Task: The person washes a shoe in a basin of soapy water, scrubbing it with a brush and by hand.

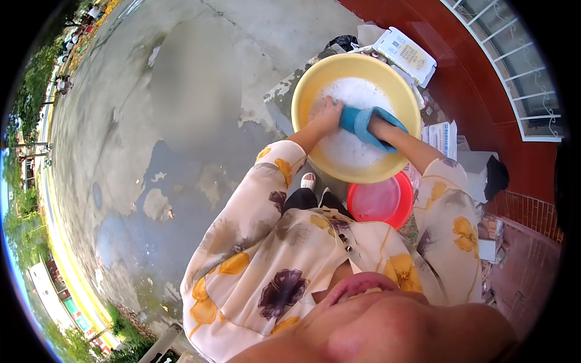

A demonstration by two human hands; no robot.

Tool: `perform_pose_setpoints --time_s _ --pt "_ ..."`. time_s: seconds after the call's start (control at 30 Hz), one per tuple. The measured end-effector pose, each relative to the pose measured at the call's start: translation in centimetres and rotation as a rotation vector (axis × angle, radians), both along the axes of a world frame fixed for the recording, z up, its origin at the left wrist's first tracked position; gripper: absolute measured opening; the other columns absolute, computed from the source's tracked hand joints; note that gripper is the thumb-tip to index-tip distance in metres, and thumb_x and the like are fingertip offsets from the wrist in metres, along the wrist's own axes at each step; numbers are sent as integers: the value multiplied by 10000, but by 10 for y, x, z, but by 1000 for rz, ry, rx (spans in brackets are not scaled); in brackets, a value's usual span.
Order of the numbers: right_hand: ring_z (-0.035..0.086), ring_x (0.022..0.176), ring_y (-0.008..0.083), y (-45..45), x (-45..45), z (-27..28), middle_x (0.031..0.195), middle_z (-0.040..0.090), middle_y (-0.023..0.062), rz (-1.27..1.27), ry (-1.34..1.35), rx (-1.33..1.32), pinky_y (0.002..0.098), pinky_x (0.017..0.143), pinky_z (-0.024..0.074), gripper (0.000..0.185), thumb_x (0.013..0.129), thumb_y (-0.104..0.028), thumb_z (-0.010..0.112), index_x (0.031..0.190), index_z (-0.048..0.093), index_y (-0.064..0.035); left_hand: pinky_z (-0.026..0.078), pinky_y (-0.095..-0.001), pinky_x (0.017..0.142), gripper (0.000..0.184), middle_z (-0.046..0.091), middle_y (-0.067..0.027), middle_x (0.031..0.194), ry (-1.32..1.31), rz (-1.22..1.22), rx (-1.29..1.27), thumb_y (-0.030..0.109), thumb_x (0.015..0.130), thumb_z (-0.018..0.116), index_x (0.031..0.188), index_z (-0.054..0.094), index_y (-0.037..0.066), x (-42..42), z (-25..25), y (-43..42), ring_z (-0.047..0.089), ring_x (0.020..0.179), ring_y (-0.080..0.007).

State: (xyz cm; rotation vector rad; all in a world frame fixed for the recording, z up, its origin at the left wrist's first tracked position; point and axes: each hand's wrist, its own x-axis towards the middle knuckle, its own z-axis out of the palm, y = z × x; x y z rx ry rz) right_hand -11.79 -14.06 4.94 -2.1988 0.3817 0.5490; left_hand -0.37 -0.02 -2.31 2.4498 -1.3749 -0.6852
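Observation:
A large yellow basin [302, 91] holds white suds [357, 91] and cloudy water. Over it is a teal item [364, 123] with a wide, folded-back opening; I cannot make out exactly what it is. My left hand [330, 114] is at the item's narrow left end, its fingers curled against it at the suds. My right hand [376, 127] reaches into the wide opening from the right, and its fingers are hidden inside.
Below the basin is a red tub [407, 192]. A white printed box [407, 53] and a black bag [344, 42] lie behind it. A white printed packet [442, 138] stands at the right, near a red wall [472, 97] with a barred window. My shoe [308, 180] shows on wet concrete.

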Motion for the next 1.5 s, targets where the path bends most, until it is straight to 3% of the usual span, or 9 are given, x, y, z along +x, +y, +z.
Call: perform_pose_setpoints --time_s 0.1,0.2,0.4,0.73,0.8,0.87,0.93,1.13,1.5 --pt "549 1096 262 -3 -21 -8 1202 574 188 -193 159 245 375 957 402 391 911 -257 417 1150 573 11 469 -477 899 731 337 -243 1287 -30 -39 -62 73 665 724 1326 420 135 6 -30 3 531 1076 -443" --pt "628 939 357 -13 -45 8 1015 637 233 425 146 -549 425 832 488 316 881 -222 456 968 656 7 490 -463 866 720 354 -239 1274 -27 -59 -3 107 664 737 1317 435 134 6 -14 3 567 1018 -436" --pt "643 823 397 -4 -53 -16 854 659 226 223 -6 -726 444 751 518 226 815 -85 468 841 674 3 499 -442 851 778 349 -254 1275 -80 -77 -5 139 633 769 1332 426 156 7 -17 -1 590 981 -414" --pt "383 1289 294 -3 -13 -11 1400 404 181 225 241 -211 386 1088 257 511 923 -336 405 1341 435 -42 494 -471 846 755 327 -253 1304 -42 -64 61 81 655 738 1335 420 158 5 0 -2 589 986 -417" --pt "493 1172 248 -29 -23 -82 1280 522 173 -429 301 461 350 1008 342 461 887 -315 472 1237 531 -19 499 -462 840 749 340 -250 1288 -24 -58 40 93 634 763 1309 443 147 8 -11 -4 588 981 -423" --pt "558 1080 278 -12 -23 -29 1184 583 194 -341 345 221 353 949 402 415 865 -305 497 1128 604 -2 492 -442 858 750 348 -262 1289 -86 -99 8 120 640 762 1318 442 146 7 -28 2 580 997 -432" --pt "552 1106 354 -8 -24 8 1212 566 224 384 390 -313 424 956 417 430 893 -328 449 1163 608 -33 485 -421 876 753 355 -275 1290 -157 -125 -29 148 646 762 1327 441 145 8 -19 4 571 1014 -442" --pt "654 873 356 6 -51 1 977 648 223 259 142 -733 440 761 525 243 828 -141 495 916 648 26 508 -456 824 715 369 -246 1238 -79 -100 14 111 643 765 1287 456 151 6 -5 0 592 973 -422" --pt "483 1181 322 -3 -11 -30 1243 509 251 -184 140 130 406 1001 374 439 867 -265 497 1219 519 -4 502 -464 843 775 354 -227 1284 -78 -78 69 164 646 785 1323 407 154 4 5 -1 571 1003 -431"
